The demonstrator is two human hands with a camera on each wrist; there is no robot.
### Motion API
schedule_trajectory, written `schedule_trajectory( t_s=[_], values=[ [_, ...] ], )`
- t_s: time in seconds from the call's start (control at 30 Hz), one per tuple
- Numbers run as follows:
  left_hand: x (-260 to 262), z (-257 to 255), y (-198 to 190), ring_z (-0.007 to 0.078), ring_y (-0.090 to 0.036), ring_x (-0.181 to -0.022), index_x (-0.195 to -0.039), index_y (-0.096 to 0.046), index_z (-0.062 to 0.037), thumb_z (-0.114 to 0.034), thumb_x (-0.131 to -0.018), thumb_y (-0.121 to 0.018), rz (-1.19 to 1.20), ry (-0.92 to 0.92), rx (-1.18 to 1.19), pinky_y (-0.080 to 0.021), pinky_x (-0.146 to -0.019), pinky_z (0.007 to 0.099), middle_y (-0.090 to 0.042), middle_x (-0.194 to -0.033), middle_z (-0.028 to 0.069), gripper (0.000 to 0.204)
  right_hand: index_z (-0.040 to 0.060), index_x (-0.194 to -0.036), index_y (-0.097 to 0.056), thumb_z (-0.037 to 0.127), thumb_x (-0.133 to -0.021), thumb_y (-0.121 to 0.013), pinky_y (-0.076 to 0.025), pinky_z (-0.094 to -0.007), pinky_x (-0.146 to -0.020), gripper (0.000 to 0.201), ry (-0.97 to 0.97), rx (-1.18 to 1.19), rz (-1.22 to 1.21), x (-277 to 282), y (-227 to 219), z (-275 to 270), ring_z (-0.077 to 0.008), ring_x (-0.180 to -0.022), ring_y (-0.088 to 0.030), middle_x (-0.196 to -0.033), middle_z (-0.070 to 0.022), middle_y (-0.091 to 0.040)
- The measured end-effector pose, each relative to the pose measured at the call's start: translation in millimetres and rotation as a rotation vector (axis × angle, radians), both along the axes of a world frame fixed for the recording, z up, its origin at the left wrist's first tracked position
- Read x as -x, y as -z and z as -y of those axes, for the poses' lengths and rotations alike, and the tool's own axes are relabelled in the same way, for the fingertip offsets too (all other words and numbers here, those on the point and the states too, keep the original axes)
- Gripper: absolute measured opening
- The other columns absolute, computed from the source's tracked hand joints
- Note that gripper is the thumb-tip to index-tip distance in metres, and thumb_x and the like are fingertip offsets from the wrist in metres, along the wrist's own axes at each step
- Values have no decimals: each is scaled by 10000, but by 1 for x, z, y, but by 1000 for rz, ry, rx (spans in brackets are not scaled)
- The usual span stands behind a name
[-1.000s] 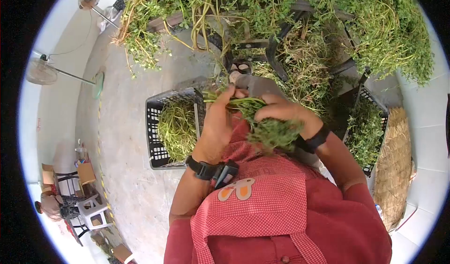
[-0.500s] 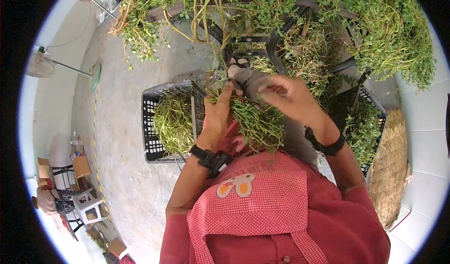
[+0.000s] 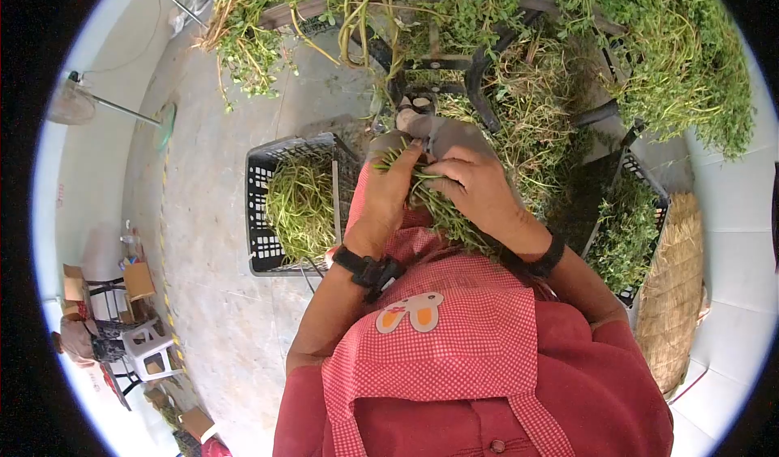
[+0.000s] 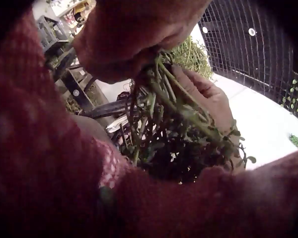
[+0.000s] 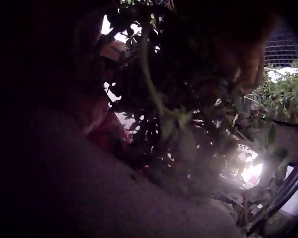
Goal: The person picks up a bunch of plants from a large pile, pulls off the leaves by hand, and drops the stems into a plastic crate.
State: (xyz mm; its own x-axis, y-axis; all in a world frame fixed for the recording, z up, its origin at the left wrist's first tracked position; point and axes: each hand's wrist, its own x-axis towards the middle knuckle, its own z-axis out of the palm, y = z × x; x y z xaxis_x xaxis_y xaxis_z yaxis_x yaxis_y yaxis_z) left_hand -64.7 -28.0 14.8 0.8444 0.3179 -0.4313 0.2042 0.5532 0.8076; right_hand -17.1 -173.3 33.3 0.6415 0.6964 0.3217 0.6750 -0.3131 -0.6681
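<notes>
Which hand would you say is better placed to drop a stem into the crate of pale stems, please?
Probably the left hand: it grips the bunch of greens and is nearer the crate, which stands on that side. The right hand, also on the bunch, is farther across.

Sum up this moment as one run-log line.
left hand: grips stems | right hand: pinches same bunch | bunch: over lap | crate: beside knee

The bunch of thin green leafy stems is loose and slightly tangled, lying slanted above the red checked apron.
</notes>
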Motion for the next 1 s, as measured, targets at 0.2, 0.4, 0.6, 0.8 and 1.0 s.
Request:
schedule_trajectory(
  t_s=[0.2,0.4,0.6,0.8,1.0],
  values=[
    [-7,-6,30,175,-580,-590,-776,-594,-12,-257,-881,-580,34,29,-556,-475,-519,315,-609,-675,80,267,43,-840,-620,124,-719,-646,-486,-369,-644,148,-12,232,316,24,-14,7,-273,-765,-589,-804,-93,-552],
    [-4,-14,14,193,-551,-490,-737,-577,-28,-229,-876,-563,-226,-193,14,-449,-448,326,-579,-607,90,245,-14,-897,-569,171,-853,-566,-499,-317,-615,189,-313,-3,-585,8,-51,52,-215,-721,-617,-832,-122,-597],
    [-5,-20,27,168,-571,-599,-834,-565,-65,-283,-870,-565,-100,-7,-30,-472,-534,296,-593,-728,59,220,-25,-1011,-534,162,-922,-474,-519,-296,-543,216,-325,-684,-1521,-15,-12,61,-224,-752,-641,-920,-160,-621],
    [-2,-16,26,186,-573,-612,-823,-538,-66,-298,-896,-528,18,10,165,-499,-570,322,-582,-746,70,243,4,-997,-540,206,-946,-440,-366,-208,-404,231,-274,-847,-1447,-24,2,65,-112,-544,-533,-803,-95,-623],
    [0,-12,13,190,-565,-605,-813,-516,-66,-317,-902,-525,37,60,130,-494,-561,323,-564,-732,76,266,7,-949,-552,219,-928,-480,-267,-190,-400,225,-85,-486,-1214,-31,-9,65,-47,-481,-403,-647,11,-505]
  ],
)
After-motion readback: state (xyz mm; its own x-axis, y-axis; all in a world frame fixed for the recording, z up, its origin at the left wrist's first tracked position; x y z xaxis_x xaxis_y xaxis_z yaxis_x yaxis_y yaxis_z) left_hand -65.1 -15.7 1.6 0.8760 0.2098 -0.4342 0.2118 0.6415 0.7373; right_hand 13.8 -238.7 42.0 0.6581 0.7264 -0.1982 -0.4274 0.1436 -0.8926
